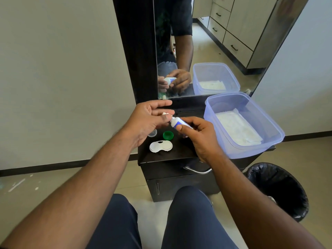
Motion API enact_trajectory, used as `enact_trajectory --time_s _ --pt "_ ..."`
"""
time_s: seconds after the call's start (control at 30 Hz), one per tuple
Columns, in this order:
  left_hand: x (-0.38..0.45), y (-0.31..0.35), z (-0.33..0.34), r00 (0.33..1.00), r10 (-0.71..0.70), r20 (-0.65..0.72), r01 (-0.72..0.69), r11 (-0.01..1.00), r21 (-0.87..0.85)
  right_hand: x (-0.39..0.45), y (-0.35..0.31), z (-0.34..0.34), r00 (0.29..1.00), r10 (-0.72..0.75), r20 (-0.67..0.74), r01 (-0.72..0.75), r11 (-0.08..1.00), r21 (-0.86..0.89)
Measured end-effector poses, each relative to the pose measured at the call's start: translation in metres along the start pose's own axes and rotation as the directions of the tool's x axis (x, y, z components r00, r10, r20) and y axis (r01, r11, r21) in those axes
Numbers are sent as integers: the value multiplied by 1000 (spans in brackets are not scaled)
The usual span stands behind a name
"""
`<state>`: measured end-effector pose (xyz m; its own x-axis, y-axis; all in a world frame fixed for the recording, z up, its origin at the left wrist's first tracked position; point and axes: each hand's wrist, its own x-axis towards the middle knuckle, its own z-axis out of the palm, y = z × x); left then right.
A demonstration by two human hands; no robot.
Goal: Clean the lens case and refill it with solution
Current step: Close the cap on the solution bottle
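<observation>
My right hand [199, 133] grips a small white solution bottle [177, 123] with a blue label, tipped sideways with its nozzle toward the left. My left hand [150, 119] pinches a small white piece, seemingly the bottle's cap [166, 114], right at the nozzle. Below my hands, on the dark cabinet top [179, 151], lies the white lens case [160, 146] with both wells uncovered. A green cap [168, 135] sits just behind it, and a clear cap [152, 133] lies partly hidden under my left hand.
A translucent blue plastic tub [251, 130] holding white tissue stands on the cabinet's right side. A mirror [206, 51] rises behind the cabinet. A black-lined waste bin [276, 189] sits on the floor at the right. A drawer handle [197, 170] projects below the top.
</observation>
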<state>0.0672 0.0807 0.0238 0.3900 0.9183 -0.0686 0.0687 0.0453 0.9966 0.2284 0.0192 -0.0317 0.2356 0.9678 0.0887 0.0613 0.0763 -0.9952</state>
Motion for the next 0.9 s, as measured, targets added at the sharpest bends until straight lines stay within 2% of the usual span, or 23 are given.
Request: enact_trajectory --time_s 0.2,0.33,0.4,0.5,0.67,0.8,0.9 --pt "-2 3 -8 998 -57 -21 58 998 39 -1 -1 0 1000 -18 -12 19 999 50" --pt "-2 5 -9 996 -86 27 88 993 -80 -1 0 1 999 -19 -26 20 999 49" --pt "-1 4 -4 994 -107 -23 103 985 -138 -1 0 1 1000 -12 -19 13 999 41" --pt "0 -1 4 993 -43 -112 36 997 -66 -1 0 -1 1000 -9 4 9 999 41" --pt "-2 3 0 996 90 -21 -89 996 22 -1 0 -1 999 1 40 -2 1000 29" --pt "-4 6 -7 1000 18 -1 -18 999 45 -1 0 -2 1000 9 15 -10 997 81" --pt "-5 8 -9 1000 -8 5 7 986 168 -1 1 -2 1000 -9 16 8 998 57"
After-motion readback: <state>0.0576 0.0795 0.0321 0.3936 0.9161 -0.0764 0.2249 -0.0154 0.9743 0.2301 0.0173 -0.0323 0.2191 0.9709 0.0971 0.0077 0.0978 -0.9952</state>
